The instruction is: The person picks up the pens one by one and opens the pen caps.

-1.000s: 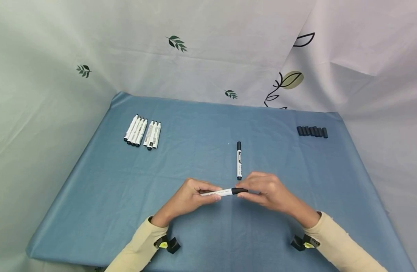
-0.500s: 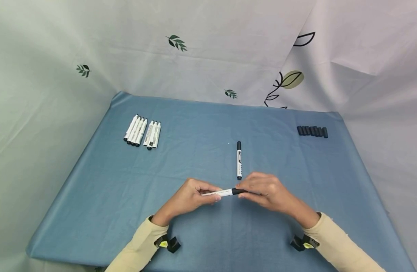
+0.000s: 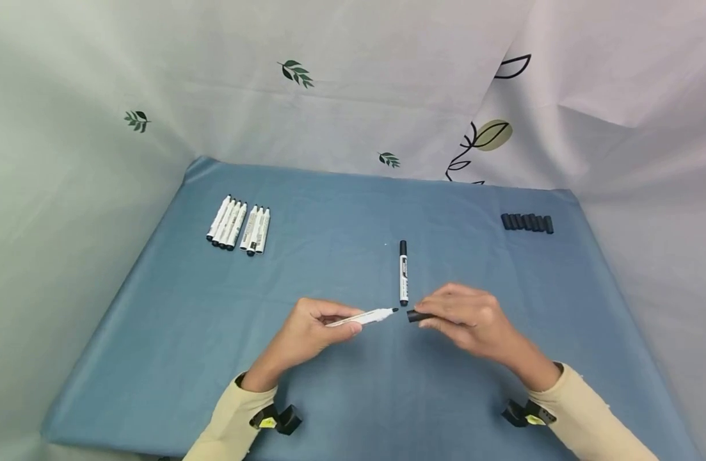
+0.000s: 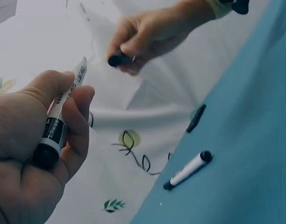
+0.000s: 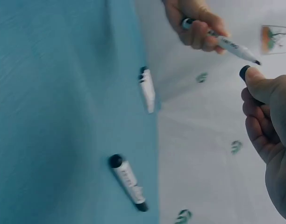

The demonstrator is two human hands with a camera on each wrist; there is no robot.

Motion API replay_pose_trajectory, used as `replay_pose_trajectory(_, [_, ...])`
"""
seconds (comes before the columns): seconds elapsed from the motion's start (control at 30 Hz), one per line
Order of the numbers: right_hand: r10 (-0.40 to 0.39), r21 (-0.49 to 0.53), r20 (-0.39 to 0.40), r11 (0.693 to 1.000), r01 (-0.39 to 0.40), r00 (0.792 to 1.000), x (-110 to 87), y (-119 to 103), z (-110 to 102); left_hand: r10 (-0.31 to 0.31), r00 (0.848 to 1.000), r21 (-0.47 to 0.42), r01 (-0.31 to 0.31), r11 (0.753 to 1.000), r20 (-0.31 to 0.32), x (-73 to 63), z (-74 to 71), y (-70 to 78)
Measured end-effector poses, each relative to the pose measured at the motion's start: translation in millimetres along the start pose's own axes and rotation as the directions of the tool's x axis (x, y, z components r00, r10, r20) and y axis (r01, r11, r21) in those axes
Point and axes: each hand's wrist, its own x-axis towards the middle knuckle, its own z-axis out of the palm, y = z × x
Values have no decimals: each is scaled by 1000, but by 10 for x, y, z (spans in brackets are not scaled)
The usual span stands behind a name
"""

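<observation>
My left hand grips an uncapped white marker by its barrel, its dark tip pointing right. In the left wrist view the marker shows its black end plug near the palm. My right hand pinches a black marker cap, its open end turned towards the tip. A small gap separates cap and tip. The right wrist view also shows the cap between thumb and fingers, beside the bare marker. Just beyond the hands lies a capped marker, pointing away from me.
At the far left, several uncapped white markers lie in two side-by-side groups on the blue cloth. A row of several black caps sits at the far right. White patterned fabric rises behind the table.
The cap has come off the held marker, baring its tip. My right hand has moved right with the cap, and my left hand has shifted slightly left with the marker.
</observation>
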Motion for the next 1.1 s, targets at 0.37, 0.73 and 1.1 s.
replay_pose_trajectory(0.37, [120,37,-113,993,-116,986,26,49,-164,7,999,26,-5,1000,-50,-35,-63,23])
replay_pose_trajectory(0.73, [286,-17,-211,955,-296,935,-121,50,-345,32,983,80,-18,997,-180,23,-241,-56])
replay_pose_trajectory(1.1, [391,-37,-239,911,-411,889,-312,6,-347,166,911,160,-112,981,-377,129,-465,-135])
